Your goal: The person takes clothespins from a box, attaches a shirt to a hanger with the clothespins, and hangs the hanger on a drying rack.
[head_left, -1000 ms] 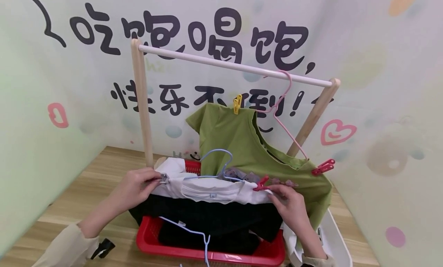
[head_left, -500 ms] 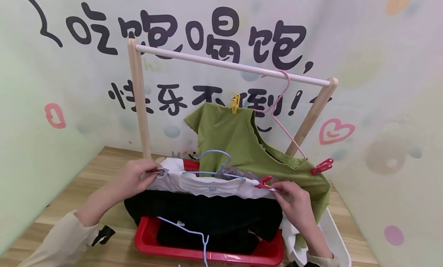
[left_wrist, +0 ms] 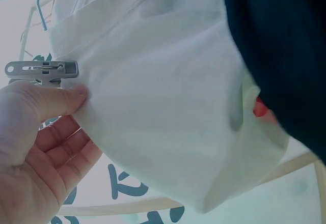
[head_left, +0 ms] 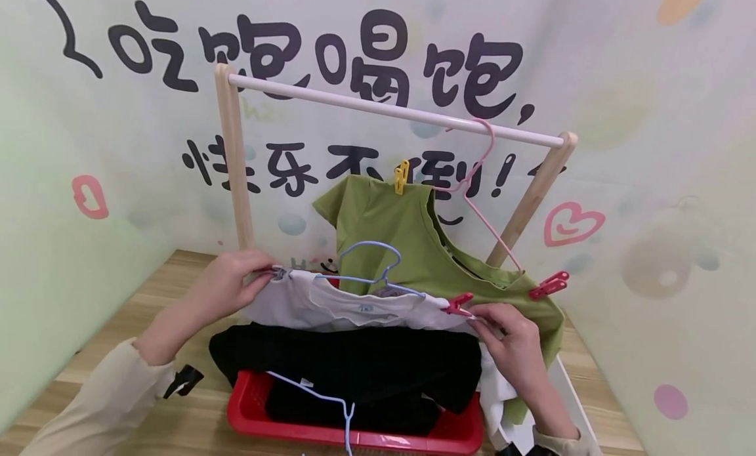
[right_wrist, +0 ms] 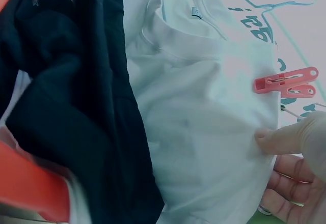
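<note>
A white shirt point(head_left: 354, 311) hangs on a blue hanger point(head_left: 385, 276), stretched between my two hands. At its left shoulder, my left hand point(head_left: 233, 282) pinches the cloth beside a grey clothespin point(left_wrist: 43, 70). My right hand point(head_left: 514, 341) pinches the other shoulder, just outside a red clothespin point(right_wrist: 286, 82) clipped there. In both wrist views the thumb lies flat on the white cloth, with the fingers behind it. Below the shirt, black clothing point(head_left: 348, 361) lies over a red basket point(head_left: 354, 439).
Behind stands a wooden rack with a white rod point(head_left: 396, 110). From it a green shirt point(head_left: 384, 233) hangs tilted on a pink hanger point(head_left: 481, 210), with yellow point(head_left: 401, 176) and red clothespins on it. Another blue hanger point(head_left: 313, 393) lies across the basket; a white tray point(head_left: 575, 403) sits at right.
Both hands have raised the white shirt and its blue hanger up from the basket, the left hand more than the right. The black clothing stays on the basket.
</note>
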The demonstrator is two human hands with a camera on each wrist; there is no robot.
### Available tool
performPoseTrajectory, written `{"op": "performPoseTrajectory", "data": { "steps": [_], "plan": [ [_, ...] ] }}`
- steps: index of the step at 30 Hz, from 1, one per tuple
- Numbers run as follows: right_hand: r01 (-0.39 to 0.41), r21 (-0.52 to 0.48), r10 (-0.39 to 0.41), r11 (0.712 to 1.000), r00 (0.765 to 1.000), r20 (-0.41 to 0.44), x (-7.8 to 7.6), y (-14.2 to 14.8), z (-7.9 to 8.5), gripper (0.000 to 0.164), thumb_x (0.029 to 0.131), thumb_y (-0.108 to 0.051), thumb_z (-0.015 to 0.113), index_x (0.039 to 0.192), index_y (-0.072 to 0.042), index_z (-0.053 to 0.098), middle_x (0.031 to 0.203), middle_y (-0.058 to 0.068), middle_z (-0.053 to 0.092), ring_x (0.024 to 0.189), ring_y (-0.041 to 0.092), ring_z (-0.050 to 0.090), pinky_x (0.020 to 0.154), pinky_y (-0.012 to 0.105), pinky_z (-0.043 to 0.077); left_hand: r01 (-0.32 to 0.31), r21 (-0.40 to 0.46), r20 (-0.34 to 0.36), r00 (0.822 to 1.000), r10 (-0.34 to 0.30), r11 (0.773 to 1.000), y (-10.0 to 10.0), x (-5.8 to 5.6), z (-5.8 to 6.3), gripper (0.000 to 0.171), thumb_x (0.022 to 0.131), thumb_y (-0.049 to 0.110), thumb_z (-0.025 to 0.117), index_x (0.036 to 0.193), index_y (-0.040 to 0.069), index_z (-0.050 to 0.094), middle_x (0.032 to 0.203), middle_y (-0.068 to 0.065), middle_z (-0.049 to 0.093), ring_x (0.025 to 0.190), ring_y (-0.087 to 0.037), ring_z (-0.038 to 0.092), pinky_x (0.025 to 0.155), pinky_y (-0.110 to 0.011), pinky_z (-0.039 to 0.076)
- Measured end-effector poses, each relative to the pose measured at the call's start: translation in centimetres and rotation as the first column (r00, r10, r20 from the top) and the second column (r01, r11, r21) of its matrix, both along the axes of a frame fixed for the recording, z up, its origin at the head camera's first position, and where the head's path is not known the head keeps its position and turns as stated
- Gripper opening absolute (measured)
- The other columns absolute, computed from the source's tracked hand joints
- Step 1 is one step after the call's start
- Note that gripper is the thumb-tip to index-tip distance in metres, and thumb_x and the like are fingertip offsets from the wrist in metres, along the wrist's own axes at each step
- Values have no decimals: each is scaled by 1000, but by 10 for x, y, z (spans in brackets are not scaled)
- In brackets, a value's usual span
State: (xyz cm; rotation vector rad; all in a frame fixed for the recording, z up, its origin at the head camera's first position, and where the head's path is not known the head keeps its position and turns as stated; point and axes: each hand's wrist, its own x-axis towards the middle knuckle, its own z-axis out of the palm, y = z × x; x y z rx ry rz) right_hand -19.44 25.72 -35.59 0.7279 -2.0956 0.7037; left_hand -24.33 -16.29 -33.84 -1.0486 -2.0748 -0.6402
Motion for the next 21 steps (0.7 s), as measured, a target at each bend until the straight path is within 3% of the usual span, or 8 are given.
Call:
{"op": "performPoseTrajectory", "data": {
  "steps": [6, 13, 21],
  "plan": [
    [1, -16, -1, 1000, 1000, 21, -1, 1, 5, 25, 66, 9, 76, 85, -6, 70, 78, 4, 67, 72, 4, 55, 69, 7, 43, -4, 14, -22, 1000, 4, 1000, 4, -4, 8, 27, 62, -18, 73, 80, 0, 64, 77, -8, 66, 68, -19, 62, 59, -34, 54],
    [5, -30, -7, 1000, 999, -46, 0, -3, 13, 33, 60, 17, 77, 86, -2, 71, 80, 7, 68, 72, 10, 58, 69, 8, 45, -22, 76, -38, 999, 25, 997, 8, -10, 13, 25, 64, -18, 73, 81, 0, 68, 81, -8, 68, 74, -21, 65, 64, -35, 54],
    [29, -61, -36, 998, 992, -118, -3, -6, 19, 31, 62, 15, 76, 86, -4, 72, 80, 6, 68, 72, 9, 57, 68, 10, 44, -51, 103, -68, 996, 58, 993, 15, -16, 19, 21, 68, -15, 73, 83, -3, 67, 81, -11, 68, 75, -25, 65, 67, -38, 54]
  ]
}}
